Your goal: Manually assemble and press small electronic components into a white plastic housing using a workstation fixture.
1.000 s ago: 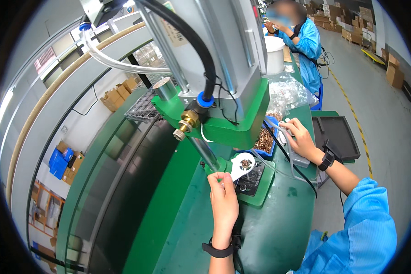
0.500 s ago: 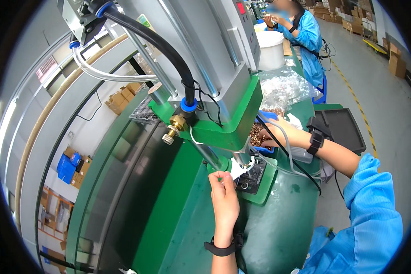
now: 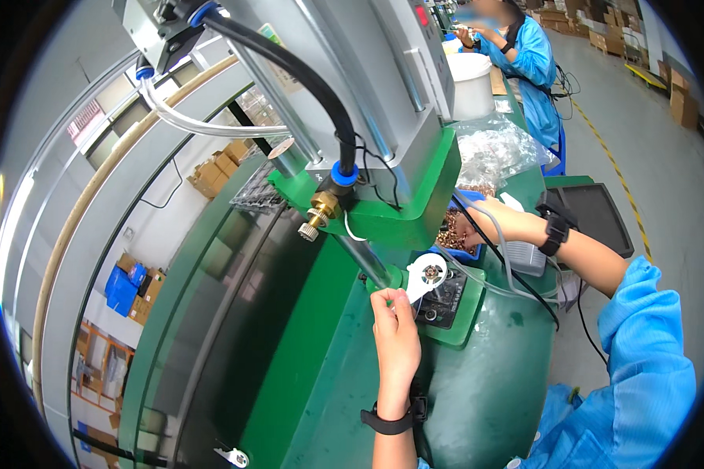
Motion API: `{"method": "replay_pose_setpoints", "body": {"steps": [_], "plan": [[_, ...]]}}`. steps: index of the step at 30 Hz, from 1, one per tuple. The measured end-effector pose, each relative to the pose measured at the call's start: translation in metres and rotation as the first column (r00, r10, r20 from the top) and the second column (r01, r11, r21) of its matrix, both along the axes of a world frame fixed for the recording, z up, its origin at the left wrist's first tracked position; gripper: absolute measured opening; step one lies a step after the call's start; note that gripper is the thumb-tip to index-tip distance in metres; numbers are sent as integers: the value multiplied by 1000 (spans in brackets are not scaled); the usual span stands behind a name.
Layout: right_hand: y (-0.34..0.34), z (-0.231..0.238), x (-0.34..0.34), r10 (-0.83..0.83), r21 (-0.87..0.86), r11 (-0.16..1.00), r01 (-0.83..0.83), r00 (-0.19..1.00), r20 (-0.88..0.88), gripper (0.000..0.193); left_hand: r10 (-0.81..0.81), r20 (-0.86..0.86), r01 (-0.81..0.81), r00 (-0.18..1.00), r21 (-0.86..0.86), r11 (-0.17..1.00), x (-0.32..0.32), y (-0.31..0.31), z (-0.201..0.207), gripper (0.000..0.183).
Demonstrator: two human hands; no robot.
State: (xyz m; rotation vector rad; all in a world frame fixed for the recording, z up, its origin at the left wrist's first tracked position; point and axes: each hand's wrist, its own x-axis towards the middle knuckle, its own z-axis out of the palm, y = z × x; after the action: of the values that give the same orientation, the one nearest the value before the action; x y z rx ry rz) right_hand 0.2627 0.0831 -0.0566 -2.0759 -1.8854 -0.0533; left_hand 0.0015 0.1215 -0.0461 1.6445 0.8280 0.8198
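Thumb and fingers of my left hand (image 3: pixel 396 336) pinch the narrow end of a white plastic part (image 3: pixel 428 271). Its round head has a metal piece at the centre and sits over the black base block (image 3: pixel 443 306) of a press (image 3: pixel 414 187). My right hand (image 3: pixel 499 222) reaches into a blue bin (image 3: pixel 472 254) of small copper-coloured metal pieces (image 3: pixel 449 238). Its fingers are bent together among the pieces; the fingertips are hidden, so what they grip cannot be made out.
Hoses and a black cable (image 3: pixel 493 246) run beside my right hand. Behind the bin lie a clear plastic bag (image 3: pixel 501 152) and a white bucket (image 3: pixel 471 86). Another white part (image 3: pixel 236 458) lies at lower left. A co-worker in blue (image 3: pixel 533 59) sits farther along the bench.
The silver press rod no longer covers the white part, and its round head now shows fully. My left hand still holds it. My right hand stays in the bin. The whole view has shifted slightly.
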Motion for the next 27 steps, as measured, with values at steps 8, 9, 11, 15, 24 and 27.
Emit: {"method": "replay_pose_setpoints", "body": {"steps": [8, 9, 11, 15, 24, 27], "plan": [[3, 0, 0, 38, -275, 957, -95, 978, -206, 25, 22, 32, -22, 999, 6, 1000, 9, 0, -4, 15], [10, -1, 1, 89, -271, 954, -129, 984, -154, 24, 30, 74, -30, 997, 5, 1000, 10, 2, -7, 14], [23, -23, 13, 268, -98, 959, -267, 963, 0, 19, 12, 202, -2, 979, -50, 999, 13, 7, -15, 13], [27, 3, -5, 142, -241, 959, -150, 989, -50, 14, 8, 372, 41, 928, -122, 992, 16, 8, -15, 24], [35, -37, 8, 223, 189, 946, -263, 953, 205, 10, 77, 516, -66, 853, -40, 997, 24, 16, -29, 26], [23, -11, -1, 201, 68, 976, -206, 977, 73, 10, 179, 662, -173, 728, -76, 982, 5, 31, -8, 29]]}}
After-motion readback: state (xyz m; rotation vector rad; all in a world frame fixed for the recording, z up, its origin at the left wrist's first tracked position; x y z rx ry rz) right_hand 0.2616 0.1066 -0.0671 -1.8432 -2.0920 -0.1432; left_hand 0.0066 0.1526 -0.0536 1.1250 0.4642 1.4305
